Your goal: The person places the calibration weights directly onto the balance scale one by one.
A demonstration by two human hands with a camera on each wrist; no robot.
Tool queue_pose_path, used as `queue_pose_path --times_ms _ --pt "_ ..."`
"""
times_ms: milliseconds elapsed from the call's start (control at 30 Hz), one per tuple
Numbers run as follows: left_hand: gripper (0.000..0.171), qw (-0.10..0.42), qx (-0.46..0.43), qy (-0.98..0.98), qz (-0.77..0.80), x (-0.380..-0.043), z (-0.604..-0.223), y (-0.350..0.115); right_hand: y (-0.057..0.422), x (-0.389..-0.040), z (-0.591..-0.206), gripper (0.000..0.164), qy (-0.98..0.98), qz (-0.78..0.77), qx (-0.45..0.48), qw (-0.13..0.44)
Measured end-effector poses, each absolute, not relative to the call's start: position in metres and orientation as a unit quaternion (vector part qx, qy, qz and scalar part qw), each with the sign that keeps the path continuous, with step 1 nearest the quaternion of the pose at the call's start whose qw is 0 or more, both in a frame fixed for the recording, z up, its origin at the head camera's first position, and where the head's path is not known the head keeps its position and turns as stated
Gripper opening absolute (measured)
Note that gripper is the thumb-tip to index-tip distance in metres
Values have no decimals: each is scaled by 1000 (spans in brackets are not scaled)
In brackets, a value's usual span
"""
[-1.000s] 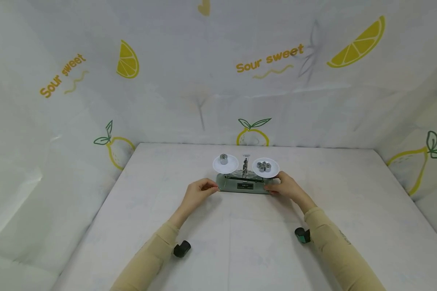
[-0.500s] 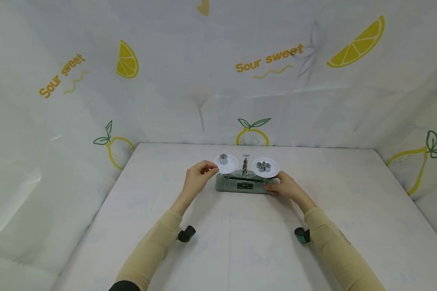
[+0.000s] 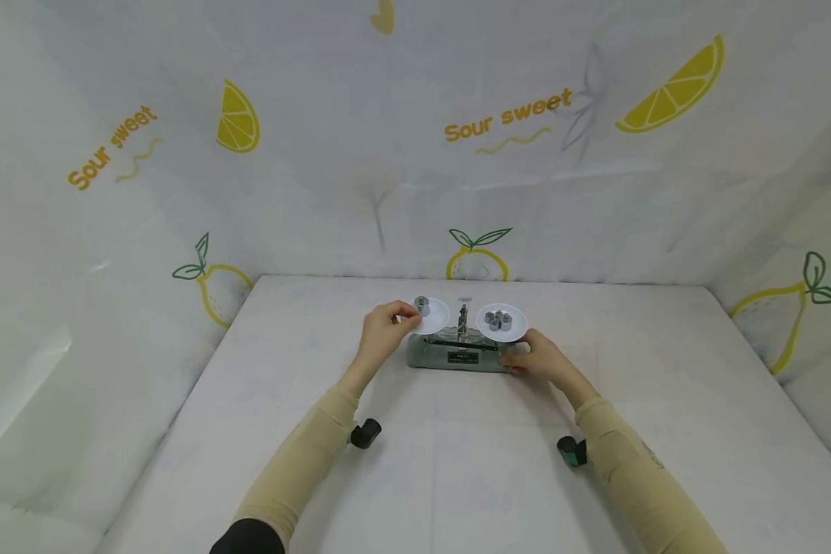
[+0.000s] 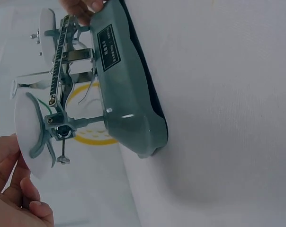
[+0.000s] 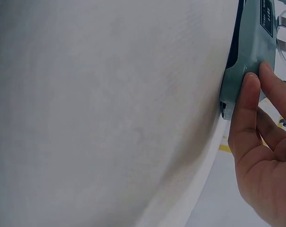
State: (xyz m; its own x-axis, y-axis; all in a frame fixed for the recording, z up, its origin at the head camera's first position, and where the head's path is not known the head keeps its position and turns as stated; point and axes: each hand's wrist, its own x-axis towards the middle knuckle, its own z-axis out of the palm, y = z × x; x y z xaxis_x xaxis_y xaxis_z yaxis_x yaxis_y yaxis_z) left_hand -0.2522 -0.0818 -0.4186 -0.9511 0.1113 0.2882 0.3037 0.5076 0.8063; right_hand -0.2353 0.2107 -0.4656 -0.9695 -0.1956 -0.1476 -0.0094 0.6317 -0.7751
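Observation:
A green balance scale (image 3: 425, 355) with two white pans stands near the back of the white table. On its left pan (image 3: 438, 323) sits a silvery, nut-like metal piece (image 3: 422, 304); several smaller pieces (image 3: 498, 319) of that sort are grouped on the right pan (image 3: 515, 331). My left hand (image 3: 382, 332) is over the left pan's rim, thumb and fingertips right by the larger piece. In the left wrist view the pan hides some fingertips, so contact cannot be told. My right hand (image 5: 266, 161) holds the base's right end between thumb and fingers.
The white tabletop (image 3: 450, 469) ends at an upright white backdrop (image 3: 305, 200) with lemon prints, which also rises along both sides. A black device (image 3: 365, 434) is at my left wrist and another black device (image 3: 572, 452) at my right.
My left hand has risen from beside the base's left end to the left pan's rim, then further right toward the metal piece. My right hand stays at the base.

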Motion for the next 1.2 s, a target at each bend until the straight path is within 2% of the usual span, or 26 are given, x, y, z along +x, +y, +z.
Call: queue_pose_path --times_ms 167,700,933,1067,1200 --pt "7 112 -132 -874 -453 -253 -417 -80 211 -235 -466 57 896 -427 -54 109" --pt "8 100 -145 -877 -446 -254 -417 -83 210 -237 -466 54 896 -425 -61 111" --pt "10 128 -143 -876 -443 -254 -413 -90 209 -240 -462 56 899 -417 -53 126" --pt "13 132 -156 -880 -428 -253 -411 -95 217 -237 -457 58 900 -412 -36 138" --pt "15 125 -173 -895 -392 -249 -409 -104 231 -232 -449 55 897 -421 -44 125"
